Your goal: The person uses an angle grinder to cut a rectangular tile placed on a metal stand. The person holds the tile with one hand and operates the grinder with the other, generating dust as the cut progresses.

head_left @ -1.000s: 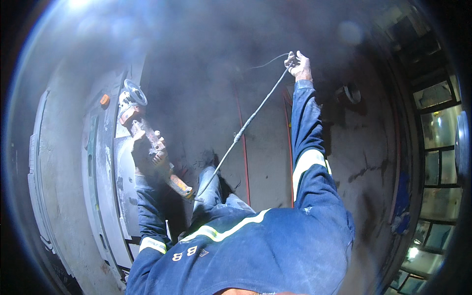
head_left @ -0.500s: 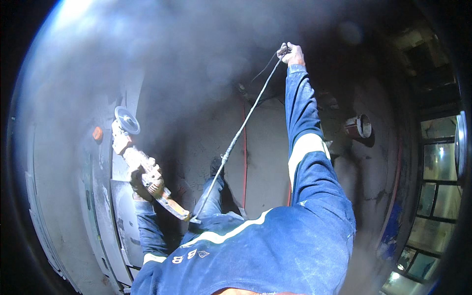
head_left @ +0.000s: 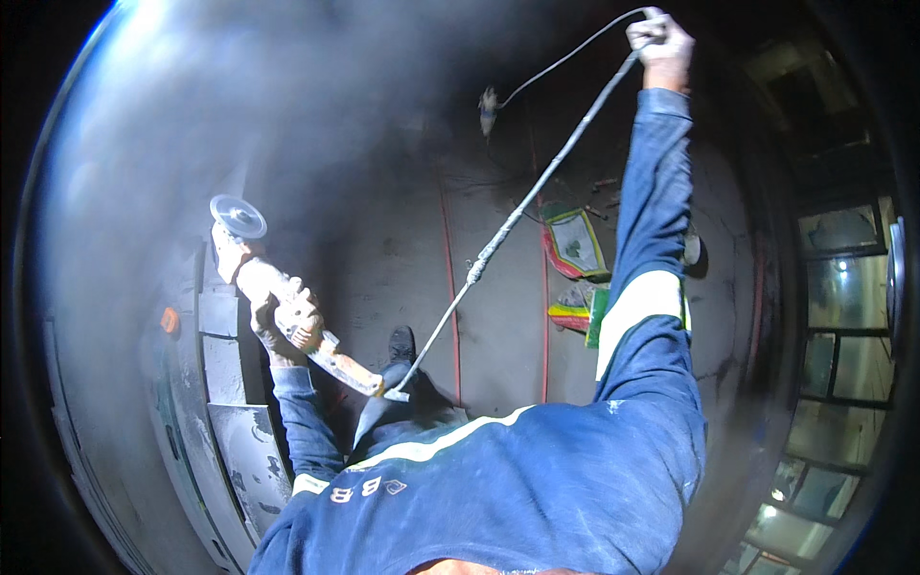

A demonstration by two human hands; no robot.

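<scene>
Navy jacket [head_left: 537, 470] is filling 6 o'clock, leg [head_left: 374, 415] is showing at 7. Left hand [head_left: 299, 319] at 9 is gripping a dusty angle grinder [head_left: 264, 279], fingers wrapping its body; disc [head_left: 238, 218] is sitting toward 10, tail end is reaching 7, by the leg. Grey cord [head_left: 483, 260] is running from the tail to 1 o'clock; right hand [head_left: 661, 43] is clenching it, fingers closing around it, arm stretching out. Orange object [head_left: 171, 320], kind unclear, is sitting outward at 9. Coloured bags [head_left: 575, 241] are lying on the floor [head_left: 393, 278], 2 to 3. Pale connector-like piece [head_left: 488, 111] is showing at 12, hanging or lying: can't tell. Haze [head_left: 316, 105] is blurring 11. Glazed panes [head_left: 848, 297] are lining far 3.
</scene>
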